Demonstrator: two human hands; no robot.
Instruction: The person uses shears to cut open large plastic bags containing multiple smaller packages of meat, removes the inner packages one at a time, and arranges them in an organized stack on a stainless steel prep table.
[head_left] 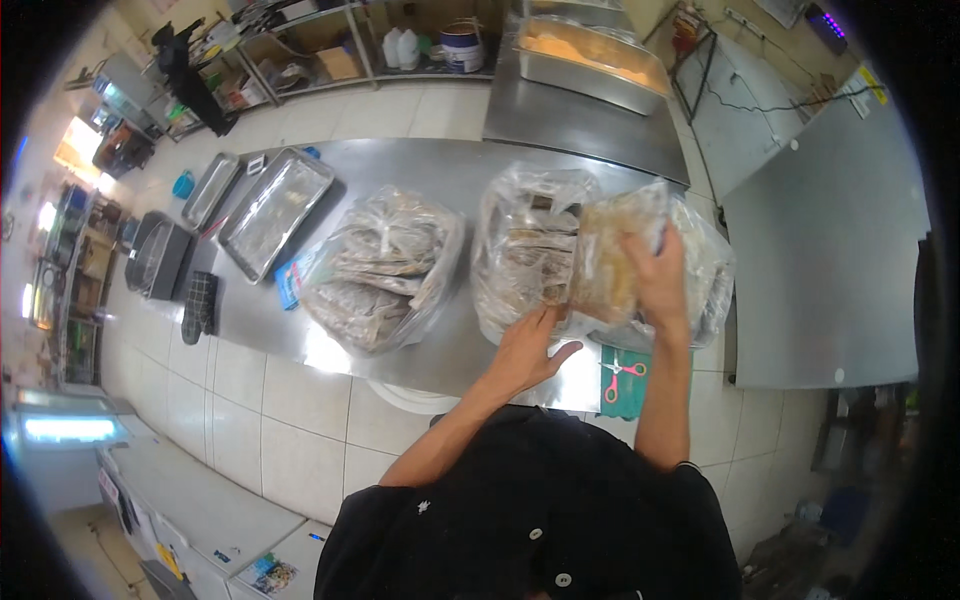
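My right hand (660, 280) grips a flat clear plastic packet (603, 255) with yellowish contents, its fingers partly hidden behind the far side. The packet is held up over the gap between two big clear plastic bags. The middle bag (525, 250) stands open with several flat, brownish packets inside. To the right, a second bag (710, 285) is partly covered by the packet and my hand. My left hand (525, 350) touches the near right edge of the middle bag, its fingers stretched forward and thumb apart. Scissors (622, 375) with pink handles lie near my right wrist on a green cloth (628, 400).
A third plastic bag of packets (385, 270) sits to the left on the steel table (450, 370). Beyond it are metal trays (275, 215) and a dark checked cloth (200, 305). A deep steel pan (590, 65) with orange contents stands on the far counter. A grey panel (820, 250) rises at the right.
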